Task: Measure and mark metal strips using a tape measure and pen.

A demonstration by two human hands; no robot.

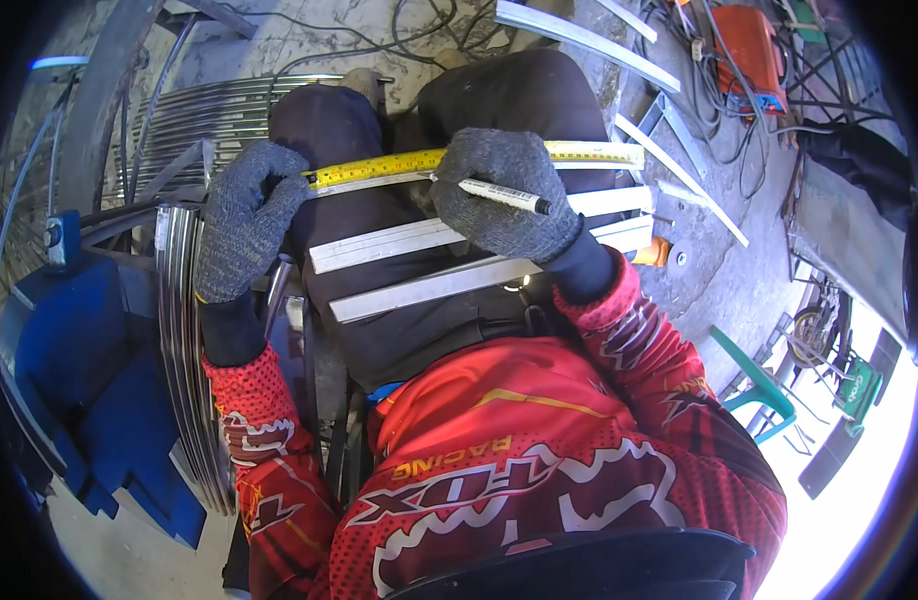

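Pinching a yellow tape measure (379, 169), the left hand (241, 222) sits opposite the right hand (504, 163), which grips a white marker (504, 196).

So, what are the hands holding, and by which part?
Left hand: flat yellow measuring tape, at its left end. Right hand: white cylindrical marker, near its left end.

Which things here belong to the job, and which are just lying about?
Apparently in the job:
yellow measuring tape, left hand at its end
marker, in right hand
pale metal bars

Apparently just lying about:
orange box
green chair
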